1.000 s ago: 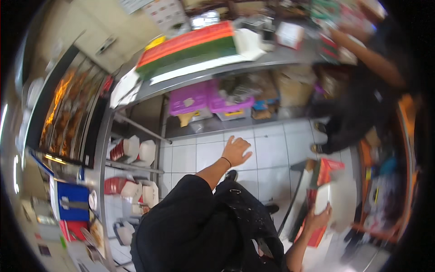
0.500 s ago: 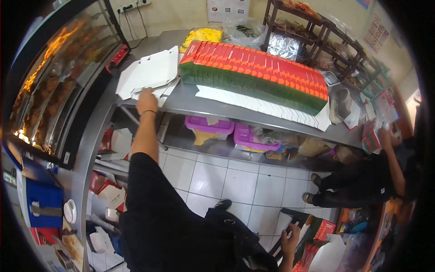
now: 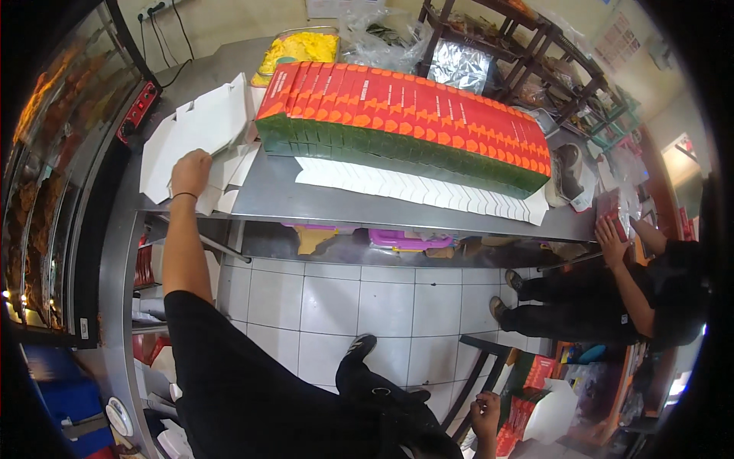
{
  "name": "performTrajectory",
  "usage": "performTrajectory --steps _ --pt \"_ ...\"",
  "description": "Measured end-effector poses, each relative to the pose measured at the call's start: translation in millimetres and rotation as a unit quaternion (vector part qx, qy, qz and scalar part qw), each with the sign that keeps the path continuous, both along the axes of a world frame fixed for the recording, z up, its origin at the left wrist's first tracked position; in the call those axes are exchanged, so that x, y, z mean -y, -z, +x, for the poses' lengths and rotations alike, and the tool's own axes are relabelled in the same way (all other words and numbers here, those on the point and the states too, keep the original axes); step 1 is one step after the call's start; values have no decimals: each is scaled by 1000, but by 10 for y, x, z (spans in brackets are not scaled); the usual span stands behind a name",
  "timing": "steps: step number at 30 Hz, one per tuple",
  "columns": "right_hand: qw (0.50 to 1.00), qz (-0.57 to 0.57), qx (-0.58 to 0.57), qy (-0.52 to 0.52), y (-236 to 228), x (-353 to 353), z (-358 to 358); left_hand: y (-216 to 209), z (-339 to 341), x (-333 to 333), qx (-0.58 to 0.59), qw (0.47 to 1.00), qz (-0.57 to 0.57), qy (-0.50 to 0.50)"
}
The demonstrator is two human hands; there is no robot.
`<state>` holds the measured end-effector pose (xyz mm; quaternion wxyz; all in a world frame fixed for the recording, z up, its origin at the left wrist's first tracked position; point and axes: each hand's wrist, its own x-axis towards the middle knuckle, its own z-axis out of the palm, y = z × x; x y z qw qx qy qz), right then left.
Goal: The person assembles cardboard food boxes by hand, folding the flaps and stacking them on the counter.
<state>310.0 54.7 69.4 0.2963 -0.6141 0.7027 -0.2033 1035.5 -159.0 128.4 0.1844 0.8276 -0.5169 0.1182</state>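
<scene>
My left hand (image 3: pixel 191 174) is closed on the near edge of flat white cardboard box blanks (image 3: pixel 200 122), which lie loosely stacked at the left of the metal table. Beside them stands a long row of folded red and green food boxes (image 3: pixel 397 107), packed upright, their white flaps (image 3: pixel 413 187) pointing toward me. My right hand (image 3: pixel 485 417) hangs low at the right with fingers loosely bent and nothing visible in it. It is next to more red and green boxes (image 3: pixel 527 390) by a dark frame.
A glass food warmer (image 3: pixel 53 176) stands at the left. Behind the boxes are a tray of yellow food (image 3: pixel 306 50), plastic bags (image 3: pixel 382 34) and brown racks (image 3: pixel 489 46). At the right, another person's hand (image 3: pixel 612 241) holds a red box (image 3: pixel 609 206). Purple-lidded tubs (image 3: pixel 405 239) sit below the table.
My view has moved closer to the table. The left hand has shifted farther onto the white box blanks. My right hand's fingers have curled more, and the other person's hands have moved around the red box.
</scene>
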Motion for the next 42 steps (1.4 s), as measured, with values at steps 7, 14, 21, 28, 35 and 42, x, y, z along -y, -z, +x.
performTrajectory --steps 7,14,21,28,35,42 --pt "999 5 43 29 129 -161 -168 -178 115 -186 -262 962 3 79" --pt "997 19 66 46 268 -320 -177 -183 -200 -123 -157 983 13 98" --pt "996 51 54 48 278 -281 -22 -180 -116 -69 -330 930 126 100" --pt "995 76 49 38 165 -235 168 -300 -260 -120 -442 891 99 39" --pt "993 76 64 57 182 -367 189 -91 -64 -54 -430 898 65 69" --pt "996 31 75 49 431 -649 49 -134 112 58 101 975 -151 -130"
